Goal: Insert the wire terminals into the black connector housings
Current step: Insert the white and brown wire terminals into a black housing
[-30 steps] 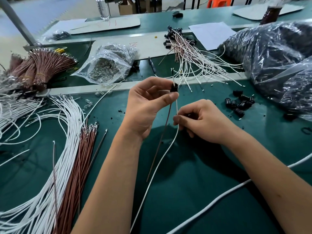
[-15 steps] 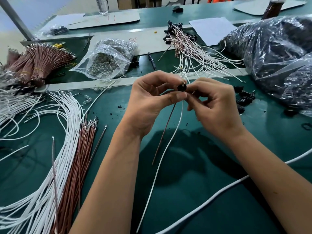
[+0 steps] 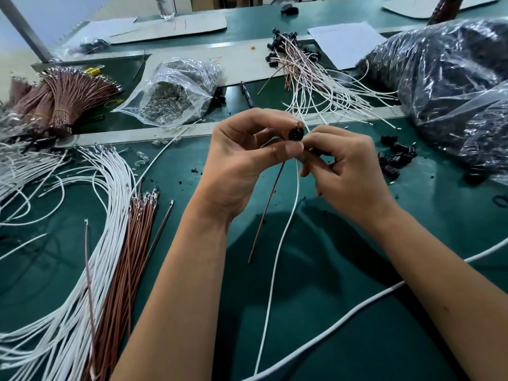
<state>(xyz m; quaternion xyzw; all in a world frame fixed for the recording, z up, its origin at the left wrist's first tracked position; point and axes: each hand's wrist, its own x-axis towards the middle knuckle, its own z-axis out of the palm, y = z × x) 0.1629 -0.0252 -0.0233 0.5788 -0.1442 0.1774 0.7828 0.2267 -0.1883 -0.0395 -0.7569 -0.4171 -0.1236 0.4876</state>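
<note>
My left hand [image 3: 247, 158] pinches a small round black connector housing [image 3: 295, 134] between thumb and fingers, above the green table. A brown wire [image 3: 268, 207] and a white wire [image 3: 286, 232] hang down from the housing. My right hand [image 3: 343, 166] meets it from the right, fingertips pinching the white wire just under the housing. Loose black housings [image 3: 395, 156] lie to the right. White terminal wires [image 3: 110, 215] and brown terminal wires [image 3: 137, 243] lie fanned out on the left.
A pile of finished wire assemblies [image 3: 308, 75] lies behind my hands. A clear bag of metal parts [image 3: 173, 94] and tied brown wire bundles [image 3: 63, 97] sit at back left. Big plastic bags of black parts [image 3: 453, 86] fill the right. A thick white cable [image 3: 357, 312] crosses the front.
My right hand rose from lower on the white wire up to the housing and now pinches right beneath it. Both hands shifted slightly up and closer together.
</note>
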